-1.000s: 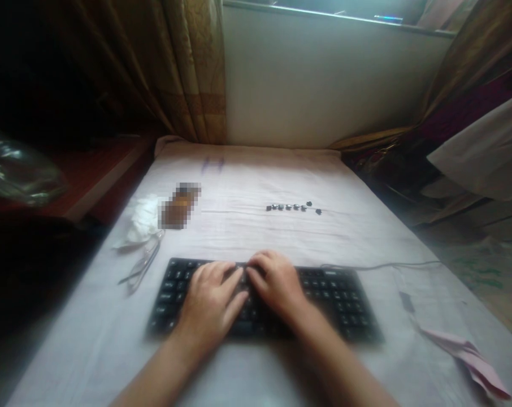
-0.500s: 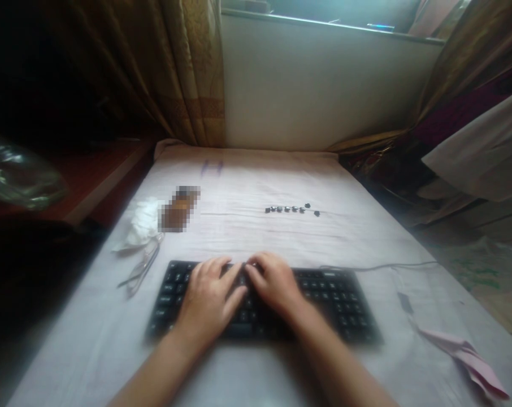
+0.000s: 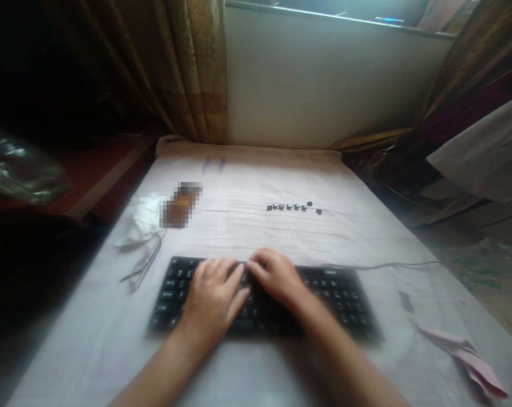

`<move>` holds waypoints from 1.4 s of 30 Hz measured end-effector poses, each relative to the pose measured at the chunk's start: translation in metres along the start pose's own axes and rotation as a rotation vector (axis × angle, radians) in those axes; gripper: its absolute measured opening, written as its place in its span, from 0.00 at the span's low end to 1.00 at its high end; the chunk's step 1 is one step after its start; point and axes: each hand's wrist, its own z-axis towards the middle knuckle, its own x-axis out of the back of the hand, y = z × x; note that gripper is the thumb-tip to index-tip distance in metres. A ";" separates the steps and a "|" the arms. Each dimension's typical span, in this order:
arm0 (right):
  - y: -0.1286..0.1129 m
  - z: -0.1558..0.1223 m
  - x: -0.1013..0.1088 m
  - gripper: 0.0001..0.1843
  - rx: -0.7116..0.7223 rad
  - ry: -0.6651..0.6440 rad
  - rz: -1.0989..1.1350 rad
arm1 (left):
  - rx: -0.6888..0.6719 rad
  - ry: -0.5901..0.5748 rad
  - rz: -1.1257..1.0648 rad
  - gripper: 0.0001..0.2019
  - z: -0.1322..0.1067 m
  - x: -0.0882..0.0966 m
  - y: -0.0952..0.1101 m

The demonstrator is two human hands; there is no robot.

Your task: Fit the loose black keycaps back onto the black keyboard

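A black keyboard [image 3: 341,294] lies across the white-covered table [image 3: 247,181] in front of me. My left hand [image 3: 211,299] rests flat on its left-middle keys, fingers stretched out. My right hand [image 3: 275,274] sits just right of it at the top rows, fingers curled down and pressed together; what is under the fingertips is hidden. The two hands touch near the fingertips. Further back, a short row of several small dark keycaps [image 3: 287,207] lies on the cloth, apart from both hands.
Left of the keyboard lie a thin metal tool [image 3: 143,263], a crumpled white cloth [image 3: 143,217] and a brown blurred object [image 3: 180,204]. The keyboard cable [image 3: 387,264] runs right. A small dark piece [image 3: 405,299] and pink paper [image 3: 468,353] lie at right. Curtains and a wall stand behind.
Both hands stay on the keyboard's middle; the right hand's fingers have shifted slightly over the top row. The view moved a little.
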 end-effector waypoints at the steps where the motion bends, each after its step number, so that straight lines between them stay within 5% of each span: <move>1: 0.000 0.000 0.000 0.07 0.000 0.006 0.004 | -0.004 0.002 0.002 0.16 0.000 0.000 0.000; 7: 0.002 -0.003 -0.004 0.07 0.010 0.067 -0.004 | -0.020 -0.002 0.005 0.17 -0.002 0.000 0.002; 15: 0.011 -0.021 -0.004 0.09 0.294 0.146 -0.083 | -0.023 -0.026 -0.013 0.18 -0.003 -0.002 0.000; 23: 0.010 -0.016 -0.006 0.08 0.283 0.169 -0.153 | -0.026 -0.007 -0.014 0.17 -0.002 -0.002 0.000; 36: -0.001 -0.009 0.005 0.08 -0.058 -0.002 0.098 | -0.068 0.014 0.048 0.16 0.001 0.001 0.002; 42: -0.006 -0.006 0.003 0.06 -0.167 0.030 0.129 | -0.086 0.023 0.056 0.16 0.001 0.001 0.002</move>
